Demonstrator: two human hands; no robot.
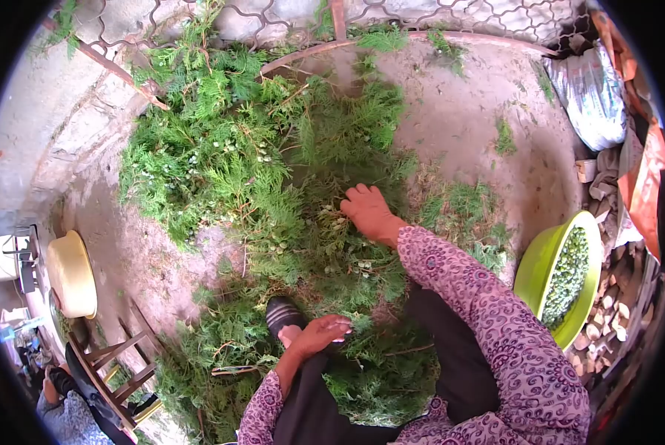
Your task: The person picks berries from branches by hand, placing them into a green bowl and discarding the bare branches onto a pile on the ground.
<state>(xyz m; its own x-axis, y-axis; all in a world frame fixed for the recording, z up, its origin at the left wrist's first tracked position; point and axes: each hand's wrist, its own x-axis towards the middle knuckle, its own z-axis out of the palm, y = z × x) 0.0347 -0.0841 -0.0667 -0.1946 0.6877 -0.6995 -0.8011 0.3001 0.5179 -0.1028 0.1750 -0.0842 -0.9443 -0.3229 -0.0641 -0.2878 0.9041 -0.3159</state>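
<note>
My right hand reaches forward with its fingers curled round a leafy conifer branch, flat green sprays with small pale cones on them. The fingertips are partly lost in the foliage. My left hand hovers over my knee, beside the striped shoe. Its fingers are curled, and whatever lies inside them is hidden. A large heap of the same branches spreads ahead and to the left. More cut branches lie round my feet.
On the right stands a lime-green basin full of small green cones, near stacked firewood. A white sack leans behind it. At left are a yellow basin, a wooden chair and another person.
</note>
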